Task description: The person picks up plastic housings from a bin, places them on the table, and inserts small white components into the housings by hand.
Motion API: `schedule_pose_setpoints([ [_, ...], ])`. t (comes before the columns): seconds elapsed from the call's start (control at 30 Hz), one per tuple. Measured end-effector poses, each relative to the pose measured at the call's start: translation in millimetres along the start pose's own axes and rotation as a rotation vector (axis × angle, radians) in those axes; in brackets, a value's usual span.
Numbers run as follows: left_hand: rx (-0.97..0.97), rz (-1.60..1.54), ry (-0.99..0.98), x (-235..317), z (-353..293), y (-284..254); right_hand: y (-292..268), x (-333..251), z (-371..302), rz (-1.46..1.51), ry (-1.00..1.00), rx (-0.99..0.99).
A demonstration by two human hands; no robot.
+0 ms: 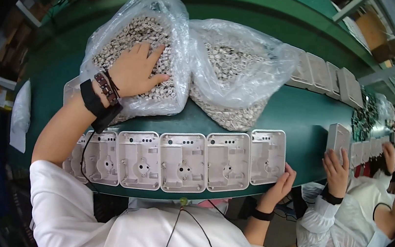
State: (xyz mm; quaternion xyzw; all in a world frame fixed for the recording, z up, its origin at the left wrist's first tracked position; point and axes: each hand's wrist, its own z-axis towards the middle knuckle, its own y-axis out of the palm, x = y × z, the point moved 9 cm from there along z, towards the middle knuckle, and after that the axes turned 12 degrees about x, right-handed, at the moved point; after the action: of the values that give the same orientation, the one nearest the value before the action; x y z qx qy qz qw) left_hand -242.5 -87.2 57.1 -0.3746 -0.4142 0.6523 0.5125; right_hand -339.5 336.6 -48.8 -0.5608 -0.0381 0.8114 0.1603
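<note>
My left hand [137, 70] lies palm down with its fingers spread on a heap of small grey ring-like parts [142, 30] in a clear plastic bag [177, 96]. A row of light grey rectangular housings [182, 163], open side up with holes and ribs inside, lines the near edge of the table. At the row's right end my right hand [285, 183] grips the edge of the last housing [267, 158], its thumb and fingers bent at that side. Dark bands circle both my wrists, and a cable hangs from the left one.
Beside the first bag lies a second clear bag [233, 73] of similar small parts. More grey housings [319, 72] stand along the far side of the green table [302, 116]. To the right, a co-worker's hand [336, 167] holds a grey housing [339, 137].
</note>
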Motion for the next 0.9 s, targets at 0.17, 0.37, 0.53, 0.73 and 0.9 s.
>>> schedule_pose_setpoints([
  [0.17,-0.041,-0.217,-0.154,-32,-1,26,-4,-14,-3,-0.071,-0.125,0.073],
  [0.37,0.045,-0.014,-0.223,-34,20,-3,-8,-14,-5,-0.091,-0.211,0.128],
  [0.53,0.159,0.1,-0.185,-25,16,-26,-5,-14,-4,-0.129,-0.22,0.124],
  [0.73,0.249,0.004,-0.188,-23,13,-48,-2,-12,0,-0.092,-0.169,0.102],
  [0.9,0.332,-0.204,-0.255,-53,12,-35,-2,-7,-2,-0.06,-0.212,0.032],
])
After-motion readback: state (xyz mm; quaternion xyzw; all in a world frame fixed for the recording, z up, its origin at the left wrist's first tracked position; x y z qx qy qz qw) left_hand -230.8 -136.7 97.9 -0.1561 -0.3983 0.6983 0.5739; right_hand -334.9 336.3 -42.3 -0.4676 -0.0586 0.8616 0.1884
